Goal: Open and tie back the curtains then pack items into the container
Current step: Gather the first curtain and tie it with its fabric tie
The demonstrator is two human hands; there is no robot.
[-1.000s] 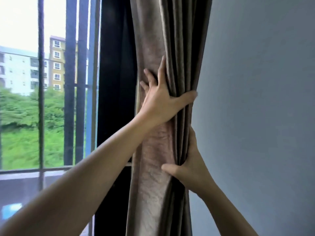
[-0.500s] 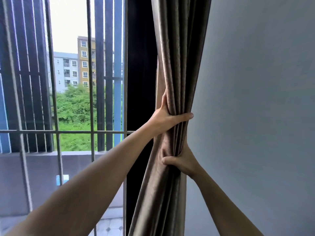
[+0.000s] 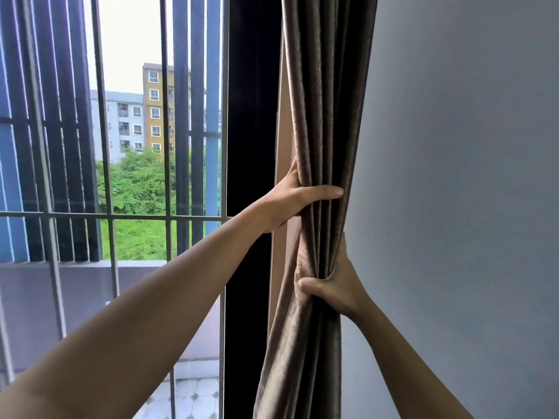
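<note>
the left hand [image 3: 287, 198] has gone from lying splayed on the cloth a second ago to clamping round it. its thumb [image 3: 325, 192] lies straight across the front of the folds, while its fingers are wrapped behind and mostly out of sight. just below, the right hand [image 3: 335, 288] has tightened too, thumb hooked over the front and the rest curled round the back, pinching the bundle at its narrowest.

the curtain [image 3: 320, 116] held by both is now a slimmer rope of pleats than it was. it is drawn up against the grey wall [image 3: 453, 176], with the dark frame [image 3: 251, 116] and the barred window [image 3: 104, 146] uncovered to its left. i judge the opening on this side done and the gather ready for tying.

no tie-back, cord or hook shows, so i cannot tell what it will be tied with. the curtain's top and hem are cut off, any second curtain is out of view, and neither the container nor the items to pack appear.
</note>
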